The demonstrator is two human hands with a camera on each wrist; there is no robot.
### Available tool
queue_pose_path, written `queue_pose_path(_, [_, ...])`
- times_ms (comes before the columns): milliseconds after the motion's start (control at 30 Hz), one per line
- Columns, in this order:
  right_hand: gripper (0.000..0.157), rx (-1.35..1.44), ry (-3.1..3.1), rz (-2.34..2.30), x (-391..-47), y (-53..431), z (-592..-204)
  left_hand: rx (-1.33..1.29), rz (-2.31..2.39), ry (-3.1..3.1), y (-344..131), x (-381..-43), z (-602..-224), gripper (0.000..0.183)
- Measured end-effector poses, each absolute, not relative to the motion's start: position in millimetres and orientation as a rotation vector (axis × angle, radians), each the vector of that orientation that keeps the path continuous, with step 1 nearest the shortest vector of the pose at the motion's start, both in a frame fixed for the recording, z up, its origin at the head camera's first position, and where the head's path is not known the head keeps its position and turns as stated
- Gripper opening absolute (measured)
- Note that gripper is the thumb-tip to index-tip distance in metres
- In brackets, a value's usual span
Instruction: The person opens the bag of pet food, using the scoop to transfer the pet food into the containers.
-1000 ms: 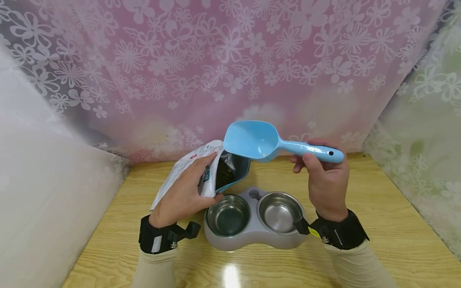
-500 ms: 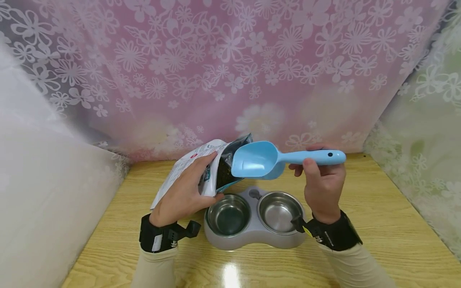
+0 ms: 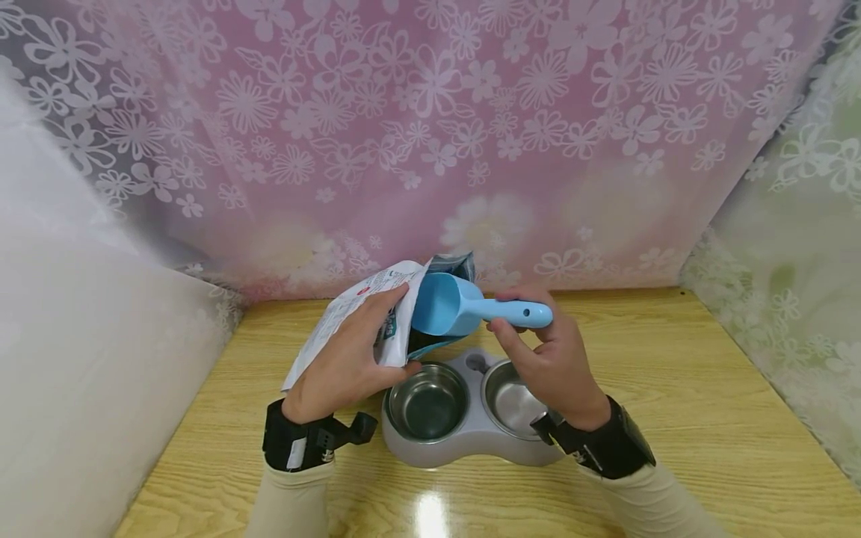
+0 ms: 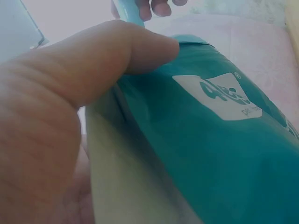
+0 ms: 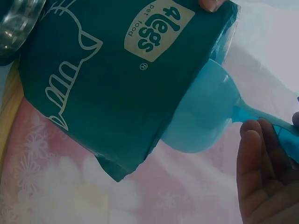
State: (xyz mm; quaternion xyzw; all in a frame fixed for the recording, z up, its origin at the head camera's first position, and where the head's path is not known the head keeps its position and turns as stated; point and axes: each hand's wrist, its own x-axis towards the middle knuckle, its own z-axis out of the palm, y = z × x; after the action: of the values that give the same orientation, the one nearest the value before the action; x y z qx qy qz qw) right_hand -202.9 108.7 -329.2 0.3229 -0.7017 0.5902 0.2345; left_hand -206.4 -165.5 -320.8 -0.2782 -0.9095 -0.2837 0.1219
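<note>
A white and teal pet food bag [image 3: 343, 314] leans to the right, its mouth open. My left hand [image 3: 346, 362] grips it near the mouth, the thumb on the teal side [image 4: 210, 135] in the left wrist view. With my right hand [image 3: 554, 355] I hold a light blue scoop [image 3: 457, 306] by its handle. The scoop's front part is inside the bag's mouth, so its tip is hidden. Dark food was visible there earlier and is mostly covered now. The right wrist view shows the scoop's rounded back [image 5: 205, 112] outside the bag's edge.
Below the bag stands a grey double feeder [image 3: 471, 441] with two metal bowls, the left bowl [image 3: 428, 403] and the right bowl [image 3: 514, 403], partly behind my right hand. The wooden table [image 3: 706, 418] meets a pink flowered curtain [image 3: 430, 149] at the back.
My right hand has moved left and the scoop came down from above the bag into its mouth. My left hand and the bag have stayed nearly in place.
</note>
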Motion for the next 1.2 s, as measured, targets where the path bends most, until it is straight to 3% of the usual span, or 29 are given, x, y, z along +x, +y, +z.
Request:
queue_pose_path(400, [0.036,1.157,-2.300,0.978,-217,88,-355,-0.826,-0.822,-2.645,-166,-205,-324,0.094])
queue_pose_path(633, [0.042,1.000,-2.431,0.922,-214,82,-363,-0.841,-0.790,-2.644,-162,-207,-322,0.095])
queue_pose_path(1200, [0.041,1.044,-2.422,0.844,-213,77,-370,-0.849,-0.753,-2.656,-160,-207,-323,0.095])
